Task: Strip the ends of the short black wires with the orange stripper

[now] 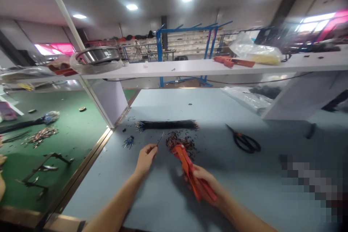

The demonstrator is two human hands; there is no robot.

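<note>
My left hand [146, 157] pinches a thin black wire [160, 140] that points up and right toward a pile of small dark cut pieces [181, 140]. My right hand [207, 181] grips the handles of an orange crimping tool [190, 170], whose head rests at the near edge of that pile. Just beyond lies a bundle of black wires [167, 125] with bluish ends at its left. A few blue-tipped wires [128, 141] lie to the left of my left hand.
Black scissors [244, 141] lie to the right on the blue-grey table [168, 195]. A white shelf [190, 67] above holds a steel bowl [98, 56], orange tools and a plastic bag. A green bench [54, 148] at left carries wires, metal parts and another person's hand.
</note>
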